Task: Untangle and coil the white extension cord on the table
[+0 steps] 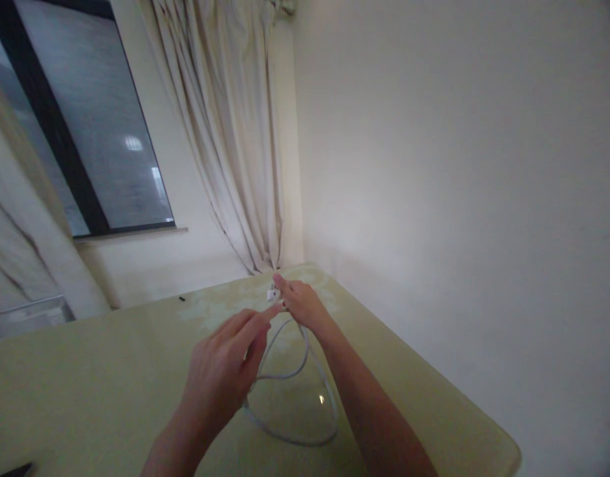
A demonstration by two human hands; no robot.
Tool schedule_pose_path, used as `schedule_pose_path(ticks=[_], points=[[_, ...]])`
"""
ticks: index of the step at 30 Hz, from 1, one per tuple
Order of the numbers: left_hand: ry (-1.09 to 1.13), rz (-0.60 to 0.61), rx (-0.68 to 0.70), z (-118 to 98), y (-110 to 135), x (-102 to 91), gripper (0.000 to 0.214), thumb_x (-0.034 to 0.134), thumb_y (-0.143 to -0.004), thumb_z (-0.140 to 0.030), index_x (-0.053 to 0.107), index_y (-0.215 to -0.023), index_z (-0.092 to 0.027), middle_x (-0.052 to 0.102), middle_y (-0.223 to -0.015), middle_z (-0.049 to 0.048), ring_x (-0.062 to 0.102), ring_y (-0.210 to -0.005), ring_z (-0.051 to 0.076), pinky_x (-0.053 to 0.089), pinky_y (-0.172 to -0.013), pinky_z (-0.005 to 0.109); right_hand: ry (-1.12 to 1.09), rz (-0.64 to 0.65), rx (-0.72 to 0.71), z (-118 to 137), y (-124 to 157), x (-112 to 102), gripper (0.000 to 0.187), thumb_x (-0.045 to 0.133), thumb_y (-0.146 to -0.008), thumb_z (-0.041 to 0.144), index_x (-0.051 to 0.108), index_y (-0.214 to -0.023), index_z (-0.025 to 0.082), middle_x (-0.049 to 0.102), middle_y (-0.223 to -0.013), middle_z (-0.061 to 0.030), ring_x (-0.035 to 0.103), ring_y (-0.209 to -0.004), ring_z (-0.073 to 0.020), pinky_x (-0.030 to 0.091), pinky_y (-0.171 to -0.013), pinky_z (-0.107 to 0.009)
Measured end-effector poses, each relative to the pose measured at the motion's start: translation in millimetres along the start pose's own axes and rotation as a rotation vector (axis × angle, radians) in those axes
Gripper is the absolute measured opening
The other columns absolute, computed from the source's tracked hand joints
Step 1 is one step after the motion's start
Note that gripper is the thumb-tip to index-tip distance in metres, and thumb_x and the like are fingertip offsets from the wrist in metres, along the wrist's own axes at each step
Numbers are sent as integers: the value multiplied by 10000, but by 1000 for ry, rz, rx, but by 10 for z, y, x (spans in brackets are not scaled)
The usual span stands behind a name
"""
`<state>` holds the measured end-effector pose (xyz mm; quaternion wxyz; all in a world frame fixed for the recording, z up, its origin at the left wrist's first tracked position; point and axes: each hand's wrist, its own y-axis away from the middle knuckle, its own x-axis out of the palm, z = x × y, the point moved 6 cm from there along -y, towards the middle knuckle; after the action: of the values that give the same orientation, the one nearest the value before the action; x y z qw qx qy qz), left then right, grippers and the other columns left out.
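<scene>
A white cable (305,442) lies in loose loops on the table, its upper part running up to my hands. My right hand (302,305) is closed around the cable's upper end, thumb on top. Just left of that thumb sticks out a small white plug (272,294). My left hand (230,361) is closed, its index finger reaching to the right hand's fingers and its thumb tucked near it, seemingly pinching the cable just below the plug. The exact contact is hidden by the fingers. Part of the loops passes behind my left hand.
The greenish table (111,377) has a rounded corner at lower right. A small black object (182,299) lies near its far edge, a dark one (19,470) at lower left. Beyond stand a beige curtain (230,132), a dark-framed window (91,119) and a bare wall (459,185).
</scene>
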<state>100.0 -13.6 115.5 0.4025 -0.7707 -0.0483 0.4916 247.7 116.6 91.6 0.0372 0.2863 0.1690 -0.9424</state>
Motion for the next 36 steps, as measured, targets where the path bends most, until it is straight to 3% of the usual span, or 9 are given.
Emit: schedule_pose_path(ticks=[6, 10, 12, 15, 18, 22, 28, 31, 36], points=[[-14, -77, -143, 202, -10, -284, 442, 396, -1067, -358, 620, -1440, -281, 765, -1038, 36, 718, -901, 179, 516, -790, 264, 100, 297, -90, 166, 118, 256, 743, 325, -1027, 708, 655, -624, 178, 671, -661, -63, 614, -682, -177, 415, -704, -302], [-76, -38, -165, 392, 8, -350, 468, 423, -1057, -423, 594, -1473, -295, 757, -1165, 54, 721, -978, 213, 532, -816, 288, -103, 543, -234, 377, 289, 353, 852, 175, -1030, 733, 693, -669, 161, 690, -689, -65, 635, -691, -169, 453, -763, -309], [-174, -22, -159, 476, 38, -364, 443, 461, -1040, -453, 647, -1417, -314, 737, -1249, 61, 717, -1036, 243, 534, -825, 306, -148, 574, -308, 469, 350, 345, 714, 367, -1002, 734, 686, -712, 164, 674, -701, -30, 607, -675, -152, 437, -710, -282], [-348, -51, -139, 531, 78, -406, 399, 452, -1045, -431, 704, -1335, -319, 723, -1273, 59, 722, -974, 244, 519, -746, 303, -24, 526, -395, 526, 379, 336, 338, 747, -871, 475, 647, -746, 176, 574, -652, 48, 500, -611, -111, 340, -604, -245], [-452, -41, -105, 505, 80, -410, 365, 439, -1052, -391, 709, -1294, -346, 723, -1212, 39, 704, -798, 199, 447, -595, 282, 89, 463, -438, 512, 367, 341, 164, 747, -829, 229, 622, -737, 176, 507, -625, 69, 453, -597, -98, 290, -590, -243], [-425, -35, -117, 502, 59, -383, 338, 410, -1055, -361, 732, -1133, -291, 695, -1165, 42, 649, -670, 153, 382, -524, 262, 159, 447, -478, 468, 372, 351, 150, 700, -843, 200, 626, -715, 177, 540, -645, 53, 459, -616, -105, 284, -609, -252], [-307, 9, -9, 529, 66, -312, 469, 361, -1057, -262, 566, -1468, -355, 696, -1188, 41, 707, -817, 166, 464, -642, 250, 290, 411, -476, 458, 406, 304, 146, 682, -851, 204, 636, -715, 179, 549, -655, 30, 452, -607, -119, 281, -591, -261], [-274, 32, -31, 562, 64, -306, 433, 363, -1047, -285, 649, -1372, -304, 717, -1144, 49, 717, -844, 186, 480, -679, 262, 287, 399, -532, 533, 431, 273, 129, 677, -909, 221, 662, -787, 182, 589, -719, 16, 511, -667, -134, 335, -637, -260], [-103, 0, -178, 649, 23, -366, 376, 408, -1023, -438, 733, -1054, -250, 748, -981, 50, 709, -845, 215, 487, -733, 282, 304, 31, -700, 696, 449, 126, 126, 718, -935, 230, 649, -1038, 209, 653, -1062, -70, 598, -996, -205, 430, -862, -304]])
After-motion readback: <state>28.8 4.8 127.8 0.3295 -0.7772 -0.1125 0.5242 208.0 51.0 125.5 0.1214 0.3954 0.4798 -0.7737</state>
